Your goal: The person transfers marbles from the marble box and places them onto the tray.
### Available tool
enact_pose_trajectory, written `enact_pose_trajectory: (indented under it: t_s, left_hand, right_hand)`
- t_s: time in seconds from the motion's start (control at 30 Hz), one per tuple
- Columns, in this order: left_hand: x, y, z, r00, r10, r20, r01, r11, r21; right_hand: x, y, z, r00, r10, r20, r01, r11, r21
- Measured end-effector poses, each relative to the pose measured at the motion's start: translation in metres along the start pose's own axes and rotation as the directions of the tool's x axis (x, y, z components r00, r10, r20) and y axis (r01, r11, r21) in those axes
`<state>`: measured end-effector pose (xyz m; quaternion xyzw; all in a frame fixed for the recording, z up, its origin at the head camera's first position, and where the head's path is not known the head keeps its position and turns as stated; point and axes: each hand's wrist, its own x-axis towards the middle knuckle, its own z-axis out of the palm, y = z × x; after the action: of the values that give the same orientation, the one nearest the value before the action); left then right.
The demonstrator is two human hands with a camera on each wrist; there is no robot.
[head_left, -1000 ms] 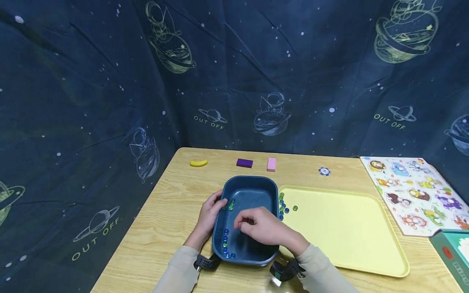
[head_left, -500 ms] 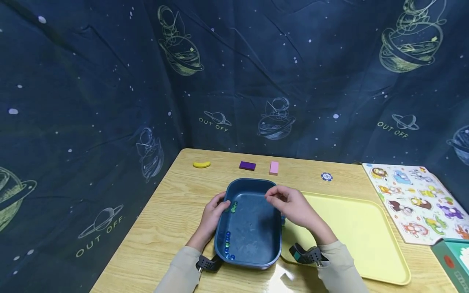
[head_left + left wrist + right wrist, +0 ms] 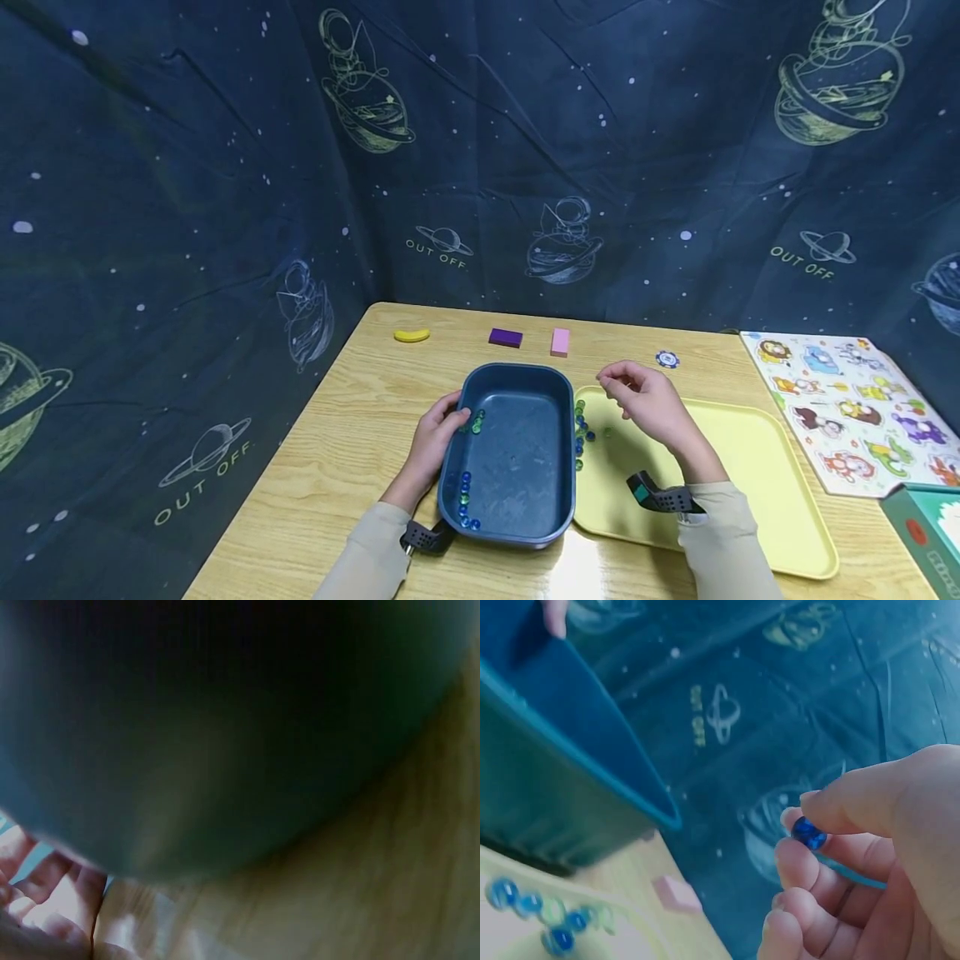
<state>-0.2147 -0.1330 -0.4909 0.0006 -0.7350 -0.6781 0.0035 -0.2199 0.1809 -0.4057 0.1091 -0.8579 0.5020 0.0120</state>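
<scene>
My left hand (image 3: 433,437) grips the left wall of a deep blue bin (image 3: 517,467), thumb over the rim. Inside the bin, green marbles (image 3: 477,422) lie near that thumb, and a row of blue and green marbles (image 3: 464,500) runs along the lower left wall. Over the yellow tray (image 3: 720,475), my right hand (image 3: 648,404) pinches a blue marble (image 3: 809,833) between thumb and fingers, as the right wrist view shows. Several more blue and green marbles (image 3: 581,433) lie on the tray against the bin's right side. The bin's dark underside (image 3: 210,787) fills most of the left wrist view.
Along the table's back lie a yellow toy banana (image 3: 412,336), a purple block (image 3: 506,337), a pink block (image 3: 560,342) and a poker chip (image 3: 667,359). An animal puzzle board (image 3: 840,408) and a green box (image 3: 926,529) stand at the right. A dark curtain (image 3: 480,150) hangs behind.
My right hand has moved right, from over the bin to over the yellow tray, uncovering the marbles beside the bin. The left hand keeps its grip on the bin.
</scene>
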Motion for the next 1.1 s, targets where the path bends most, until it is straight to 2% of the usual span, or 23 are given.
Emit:
enact_pose_trajectory:
  t_s: [0.1,0.3,0.5,0.6,0.77,0.97,1.1]
  left_hand:
    - [0.001,-0.001,0.001,1.0,0.008,0.001,-0.008,1.0,0.007]
    - [-0.001,0.003,0.0,1.0,-0.016,0.015,0.016,1.0,-0.002]
    - [-0.012,0.024,0.002,1.0,-0.002,0.015,0.002,1.0,0.019]
    - [-0.014,0.028,0.003,1.0,0.009,0.016,-0.01,1.0,0.016]
    - [-0.013,0.026,0.002,1.0,0.007,0.021,-0.007,1.0,0.001]
    - [-0.002,0.003,0.0,1.0,0.008,0.003,-0.008,1.0,-0.021]
    - [-0.007,0.014,0.0,1.0,0.011,0.021,-0.01,1.0,-0.019]
  right_hand:
    - [0.0,0.008,-0.005,1.0,0.023,-0.012,-0.023,0.999,-0.031]
    - [-0.003,0.024,-0.011,0.998,0.066,0.0,-0.066,0.994,-0.091]
    - [-0.002,0.034,-0.013,0.993,0.112,0.037,-0.107,0.986,-0.131]
    - [-0.001,0.039,-0.013,0.992,0.111,0.052,-0.102,0.982,-0.159]
    - [0.001,0.052,-0.011,0.987,0.144,0.068,-0.124,0.965,-0.231]
    - [-0.001,0.06,-0.007,0.979,0.181,0.094,-0.153,0.957,-0.248]
    - [-0.001,0.062,-0.006,0.981,0.166,0.101,-0.135,0.956,-0.261]
